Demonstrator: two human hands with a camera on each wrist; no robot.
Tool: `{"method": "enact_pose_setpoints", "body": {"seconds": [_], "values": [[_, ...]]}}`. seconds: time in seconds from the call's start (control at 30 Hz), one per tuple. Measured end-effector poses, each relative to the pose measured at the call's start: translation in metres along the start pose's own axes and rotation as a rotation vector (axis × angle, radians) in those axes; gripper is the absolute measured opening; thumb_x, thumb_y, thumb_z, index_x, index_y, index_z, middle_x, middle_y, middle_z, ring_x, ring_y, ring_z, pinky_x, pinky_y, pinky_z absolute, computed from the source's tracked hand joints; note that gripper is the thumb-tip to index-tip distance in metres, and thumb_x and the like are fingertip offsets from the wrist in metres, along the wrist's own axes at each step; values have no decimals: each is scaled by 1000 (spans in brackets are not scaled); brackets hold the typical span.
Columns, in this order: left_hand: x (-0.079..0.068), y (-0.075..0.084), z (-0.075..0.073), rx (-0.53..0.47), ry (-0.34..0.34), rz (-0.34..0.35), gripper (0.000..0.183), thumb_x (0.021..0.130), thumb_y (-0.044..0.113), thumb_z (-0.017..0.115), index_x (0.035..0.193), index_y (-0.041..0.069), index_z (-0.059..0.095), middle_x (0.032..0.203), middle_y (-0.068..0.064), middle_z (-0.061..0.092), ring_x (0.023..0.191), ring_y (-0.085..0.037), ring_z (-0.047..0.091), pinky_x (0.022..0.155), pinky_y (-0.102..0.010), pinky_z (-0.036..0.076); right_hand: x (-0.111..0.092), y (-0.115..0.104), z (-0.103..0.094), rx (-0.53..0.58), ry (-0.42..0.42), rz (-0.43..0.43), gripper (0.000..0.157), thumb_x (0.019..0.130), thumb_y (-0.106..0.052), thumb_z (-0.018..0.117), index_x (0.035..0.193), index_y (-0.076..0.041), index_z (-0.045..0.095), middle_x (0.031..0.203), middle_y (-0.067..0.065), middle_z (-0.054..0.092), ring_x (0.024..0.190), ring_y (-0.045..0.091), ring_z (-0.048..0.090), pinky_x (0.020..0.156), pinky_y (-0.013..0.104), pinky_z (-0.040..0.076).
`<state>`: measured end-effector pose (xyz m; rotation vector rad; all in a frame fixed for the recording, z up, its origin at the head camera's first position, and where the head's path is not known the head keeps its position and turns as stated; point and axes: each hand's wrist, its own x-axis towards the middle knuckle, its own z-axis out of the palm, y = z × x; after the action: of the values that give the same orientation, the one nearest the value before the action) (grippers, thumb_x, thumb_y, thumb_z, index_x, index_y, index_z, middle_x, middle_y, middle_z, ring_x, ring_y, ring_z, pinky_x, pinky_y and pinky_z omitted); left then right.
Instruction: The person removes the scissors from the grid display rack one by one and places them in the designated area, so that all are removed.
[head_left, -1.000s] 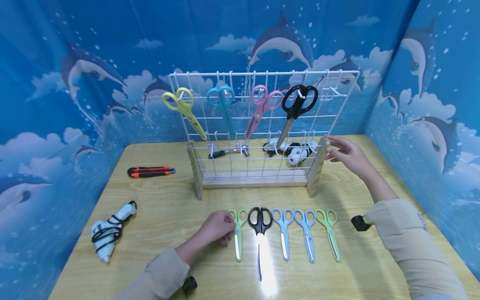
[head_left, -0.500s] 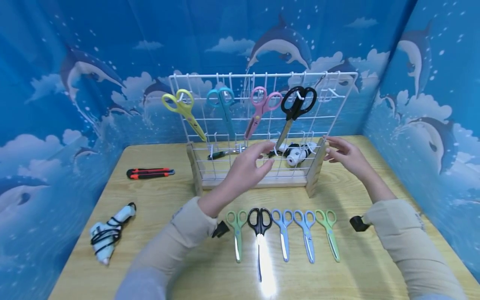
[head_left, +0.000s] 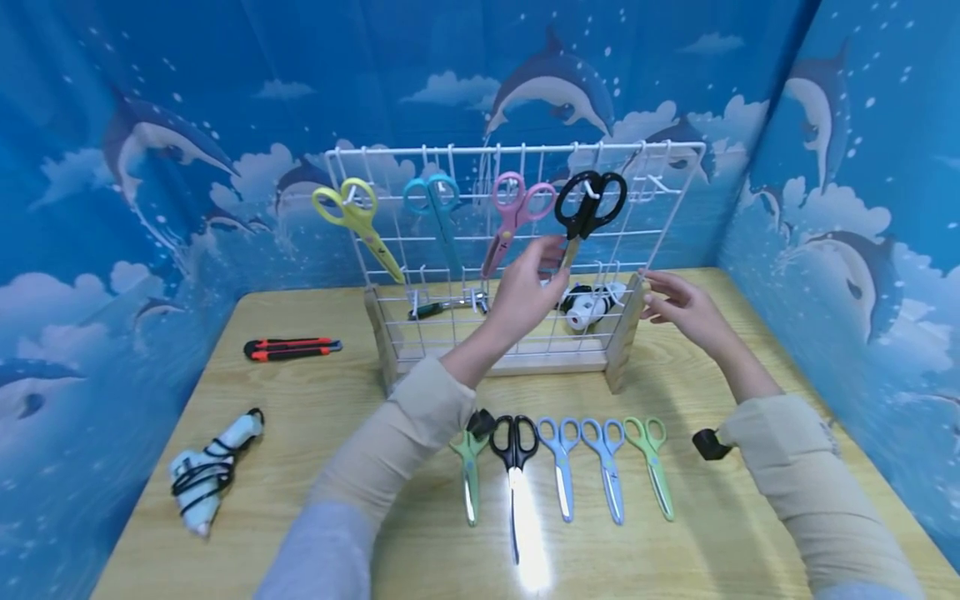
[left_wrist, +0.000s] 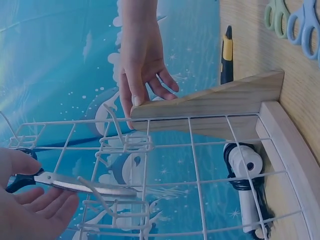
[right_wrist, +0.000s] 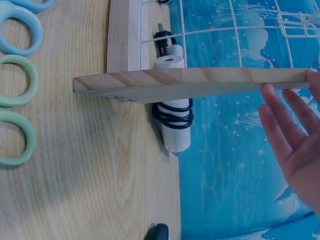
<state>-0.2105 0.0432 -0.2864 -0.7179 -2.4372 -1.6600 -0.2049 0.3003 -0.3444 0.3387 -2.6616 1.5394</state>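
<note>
Near the rack's right part, my left hand (head_left: pixel 525 287) has thumb and fingers on either side of the blade of the hanging black scissors (head_left: pixel 585 212), pinching it just below the handles. In the left wrist view the scissors' metal blade (left_wrist: pixel 90 186) runs out past the fingertips. My right hand (head_left: pixel 682 312) touches the top of the wooden side panel (right_wrist: pixel 200 82) of the white wire rack (head_left: pixel 517 152), its fingers mostly straight. Yellow scissors (head_left: pixel 362 221), teal scissors (head_left: pixel 435 208) and pink scissors (head_left: pixel 513 212) hang on the rack's other hooks.
On the table in front lie green scissors (head_left: pixel 470 479), black scissors (head_left: pixel 514 454), two blue pairs and more green scissors (head_left: pixel 651 454). A utility knife (head_left: pixel 292 348) and a cord-wrapped glue gun (head_left: pixel 213 475) lie left. Behind the rack are a cord-wrapped white tool (head_left: pixel 592 310) and a dark-handled tool (head_left: pixel 427 311).
My left hand has risen from beside the left green scissors on the table to the black scissors on the rack. My right hand has stayed at the side panel.
</note>
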Motion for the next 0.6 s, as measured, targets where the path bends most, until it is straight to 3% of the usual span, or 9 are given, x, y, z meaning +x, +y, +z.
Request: {"method": "enact_pose_setpoints", "body": {"seconds": [0.3, 0.53, 0.6], "values": [[5, 4, 3, -26, 25, 29, 19, 84, 21, 53, 100, 13, 56, 83, 4, 58, 68, -6, 52, 55, -17, 46, 0, -1, 1, 1, 2, -31, 45, 87, -17, 46, 128, -2, 33, 118, 28, 41, 73, 5, 59, 64, 24, 51], [3, 8, 4, -55, 30, 83, 15, 83, 19, 54, 93, 10, 58, 81, 3, 59, 68, -5, 52, 58, -15, 45, 0, -1, 1, 3, 1, -25, 46, 88, -17, 46, 128, -1, 32, 120, 29, 40, 73, 6, 59, 64, 24, 50], [-4, 17, 1, -58, 24, 100, 15, 83, 17, 54, 93, 8, 58, 82, 0, 60, 69, -7, 53, 59, -15, 45, 0, 0, 1, 0, -2, -20, 46, 88, -18, 45, 128, -2, 32, 120, 29, 40, 73, 6, 59, 64, 23, 50]]}}
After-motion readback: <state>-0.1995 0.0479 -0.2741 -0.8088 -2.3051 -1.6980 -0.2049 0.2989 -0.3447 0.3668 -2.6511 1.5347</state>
